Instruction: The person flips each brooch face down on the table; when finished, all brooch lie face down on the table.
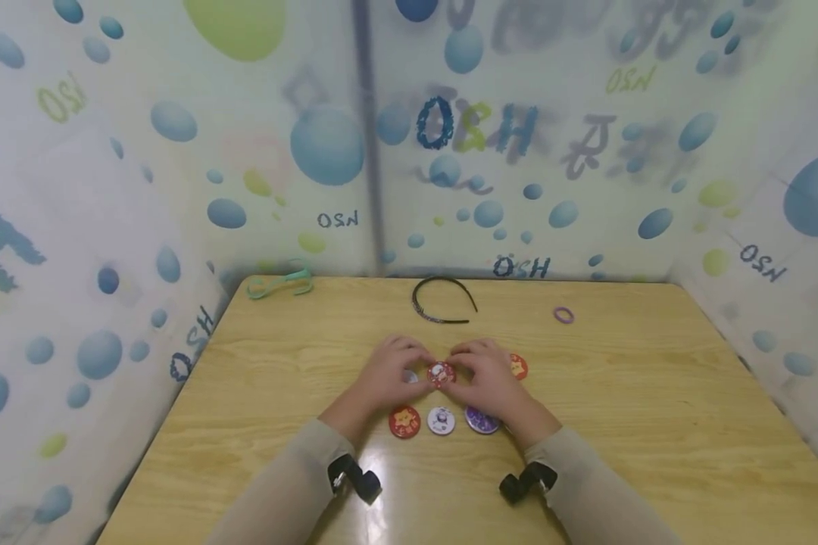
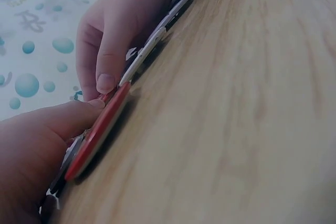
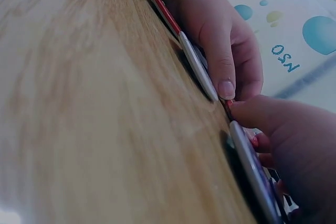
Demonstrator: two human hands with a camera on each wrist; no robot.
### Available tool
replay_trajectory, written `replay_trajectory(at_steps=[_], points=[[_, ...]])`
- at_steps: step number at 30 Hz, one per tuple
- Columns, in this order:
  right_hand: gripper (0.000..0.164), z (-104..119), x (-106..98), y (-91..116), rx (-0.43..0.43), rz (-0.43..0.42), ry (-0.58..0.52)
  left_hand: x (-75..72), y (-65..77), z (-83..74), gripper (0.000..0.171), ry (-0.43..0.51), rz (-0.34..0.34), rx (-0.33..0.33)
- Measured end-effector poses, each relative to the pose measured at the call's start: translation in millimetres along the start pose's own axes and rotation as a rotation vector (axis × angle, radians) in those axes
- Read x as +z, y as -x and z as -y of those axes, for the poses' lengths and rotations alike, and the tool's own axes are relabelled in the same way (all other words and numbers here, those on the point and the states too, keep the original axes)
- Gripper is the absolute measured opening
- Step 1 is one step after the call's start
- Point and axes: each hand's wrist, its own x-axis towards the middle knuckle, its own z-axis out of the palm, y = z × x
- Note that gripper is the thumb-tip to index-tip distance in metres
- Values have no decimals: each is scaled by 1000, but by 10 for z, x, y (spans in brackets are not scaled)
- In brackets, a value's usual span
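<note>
A round red button badge point(image 1: 441, 374) with a printed figure lies between my two hands. My left hand point(image 1: 394, 372) pinches its left edge and my right hand point(image 1: 485, 377) its right edge, thumbs in front. In the left wrist view both thumbs meet low over the table, behind a red badge seen edge-on point(image 2: 102, 129). Nearer me sit a red star badge point(image 1: 404, 421), a white badge point(image 1: 441, 421) and a purple badge point(image 1: 482, 420). The left hand partly covers a pale badge point(image 1: 410, 376); an orange-red badge point(image 1: 519, 366) shows beyond the right hand.
Across the back of the wooden table point(image 1: 654, 393) lie a green strappy item point(image 1: 279, 283), a black headband point(image 1: 417, 303) and a purple ring-shaped band point(image 1: 563, 315). Bubble-patterned walls point(image 1: 552, 151) rise along the back and sides.
</note>
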Motion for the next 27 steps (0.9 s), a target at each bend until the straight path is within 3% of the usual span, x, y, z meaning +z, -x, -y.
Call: replay_trajectory(at_steps=[6, 15, 27], points=[[46, 5, 20, 7, 2, -8, -25, -16, 34, -23, 41, 34, -15, -44], [45, 31, 9, 3, -34, -47, -51, -26, 35, -31, 41, 106, -20, -53], [44, 37, -17, -4, 26, -15, -101, -21, 21, -16, 38, 137, -26, -48]])
